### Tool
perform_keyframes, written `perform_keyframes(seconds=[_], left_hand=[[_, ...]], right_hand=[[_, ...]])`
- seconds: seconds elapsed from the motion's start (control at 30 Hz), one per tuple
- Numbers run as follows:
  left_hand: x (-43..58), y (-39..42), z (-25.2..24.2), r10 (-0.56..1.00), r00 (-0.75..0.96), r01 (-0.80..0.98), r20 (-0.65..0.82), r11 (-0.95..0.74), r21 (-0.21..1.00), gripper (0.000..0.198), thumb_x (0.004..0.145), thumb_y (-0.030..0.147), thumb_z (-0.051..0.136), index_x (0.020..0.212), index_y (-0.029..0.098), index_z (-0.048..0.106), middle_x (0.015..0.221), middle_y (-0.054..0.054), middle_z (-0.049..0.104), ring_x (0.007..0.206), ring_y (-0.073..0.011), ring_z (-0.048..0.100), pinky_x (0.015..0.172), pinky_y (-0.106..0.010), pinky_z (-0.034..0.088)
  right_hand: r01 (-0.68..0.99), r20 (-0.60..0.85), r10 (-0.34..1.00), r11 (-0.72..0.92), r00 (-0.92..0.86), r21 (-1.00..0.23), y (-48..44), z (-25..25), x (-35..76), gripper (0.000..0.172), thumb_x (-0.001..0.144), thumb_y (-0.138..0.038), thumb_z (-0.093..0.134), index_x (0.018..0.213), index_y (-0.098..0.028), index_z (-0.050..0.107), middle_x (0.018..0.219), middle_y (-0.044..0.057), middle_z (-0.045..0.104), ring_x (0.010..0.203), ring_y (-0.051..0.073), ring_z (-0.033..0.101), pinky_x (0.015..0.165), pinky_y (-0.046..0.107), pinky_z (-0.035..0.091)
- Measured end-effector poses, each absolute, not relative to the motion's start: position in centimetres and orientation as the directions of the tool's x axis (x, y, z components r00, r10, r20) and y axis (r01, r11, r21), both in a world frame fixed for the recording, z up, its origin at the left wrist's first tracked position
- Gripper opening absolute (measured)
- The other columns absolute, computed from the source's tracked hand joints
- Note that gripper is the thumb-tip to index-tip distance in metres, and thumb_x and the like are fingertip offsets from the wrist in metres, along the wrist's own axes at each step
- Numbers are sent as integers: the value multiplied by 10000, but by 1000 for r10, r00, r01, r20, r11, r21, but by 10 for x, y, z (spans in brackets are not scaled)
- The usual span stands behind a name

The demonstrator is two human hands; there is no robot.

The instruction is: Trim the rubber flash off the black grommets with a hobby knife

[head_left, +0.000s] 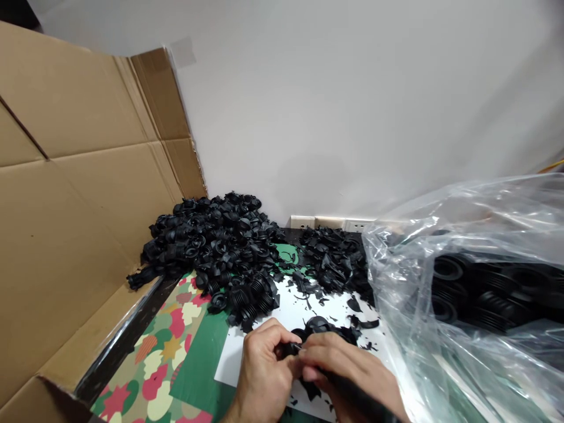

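Both hands meet low in the middle over a white sheet (247, 352). My left hand (262, 373) is closed around a small black rubber part (286, 349). My right hand (348, 367) is closed on a black-handled tool (352, 396) whose thin tip touches that part. Another black ribbed part (319, 325) lies just beyond my fingers. Small black trimmings are scattered on the sheet around my hands.
A large heap of black ribbed rubber parts (211, 247) lies at the back left, and a heap of black scraps (335, 255) behind the sheet. Flattened cardboard (74, 200) stands at the left. A clear plastic bag (476, 282) holding more parts fills the right. A white wall is behind.
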State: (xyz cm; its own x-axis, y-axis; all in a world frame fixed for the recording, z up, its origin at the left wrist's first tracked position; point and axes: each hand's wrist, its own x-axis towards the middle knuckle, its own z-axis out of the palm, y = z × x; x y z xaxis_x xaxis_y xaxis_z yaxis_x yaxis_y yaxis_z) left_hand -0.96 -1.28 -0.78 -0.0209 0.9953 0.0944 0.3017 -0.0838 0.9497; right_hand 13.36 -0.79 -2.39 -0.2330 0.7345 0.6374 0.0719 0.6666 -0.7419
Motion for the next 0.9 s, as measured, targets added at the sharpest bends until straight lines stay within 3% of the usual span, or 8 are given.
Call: perform_keyframes(seconds=[0.07,0.13,0.23,0.3,0.4,0.53,0.73,0.9], left_hand=[[-9,-15,-7,993,17,308,117,-117,944,59,637,154,707,584,168,687,588,11,508,565,-138,447,514,-238,318],[-8,-16,-6,993,38,300,112,-118,947,98,595,74,691,573,169,678,589,15,518,565,-136,467,517,-233,331],[-6,-17,-6,995,7,268,103,-102,958,147,549,26,673,587,167,682,589,19,522,557,-134,471,503,-228,328],[-6,-15,-7,993,-12,243,121,-115,963,153,548,30,674,613,168,692,598,18,524,569,-138,478,507,-229,332],[-7,-13,-7,990,-23,218,138,-129,967,166,557,29,672,639,171,698,622,16,527,593,-142,488,519,-229,345],[-8,-13,-7,992,-35,179,122,-114,977,173,556,27,672,646,173,698,646,13,539,611,-143,502,532,-227,364],[-7,-13,-7,992,-65,168,109,-96,981,182,558,27,671,662,173,706,676,9,542,621,-147,521,538,-228,385],[-8,-13,-9,988,-79,183,130,-114,976,197,560,23,669,683,172,707,701,0,550,644,-157,537,559,-238,406]], right_hand=[[172,717,650,759,-252,-628,-4,-20,139,147,834,-161,550,867,-235,673,717,39,680,623,171,638,548,237,491],[281,730,668,736,-147,-616,2,-15,147,152,840,-134,537,864,-230,653,708,28,671,585,148,627,522,218,484],[257,595,789,550,153,-795,10,-12,158,66,828,-201,585,810,-228,643,598,-18,611,461,115,560,454,205,459],[171,451,868,421,211,-891,13,-12,161,70,808,-282,621,805,-221,655,531,-28,589,447,129,549,448,223,455],[26,277,953,276,119,-961,11,-14,159,176,787,-377,633,816,-206,661,484,-19,590,470,160,569,456,252,463],[-139,238,971,231,-37,-963,8,-14,155,197,777,-379,645,816,-187,659,551,-3,612,448,146,571,455,259,481],[-207,167,981,143,-104,-968,5,-12,154,233,759,-408,663,788,-176,664,671,8,589,470,120,545,456,243,460],[-235,127,984,95,-123,-967,8,-11,154,296,763,-459,634,704,-169,637,754,42,592,599,159,538,522,267,448]])
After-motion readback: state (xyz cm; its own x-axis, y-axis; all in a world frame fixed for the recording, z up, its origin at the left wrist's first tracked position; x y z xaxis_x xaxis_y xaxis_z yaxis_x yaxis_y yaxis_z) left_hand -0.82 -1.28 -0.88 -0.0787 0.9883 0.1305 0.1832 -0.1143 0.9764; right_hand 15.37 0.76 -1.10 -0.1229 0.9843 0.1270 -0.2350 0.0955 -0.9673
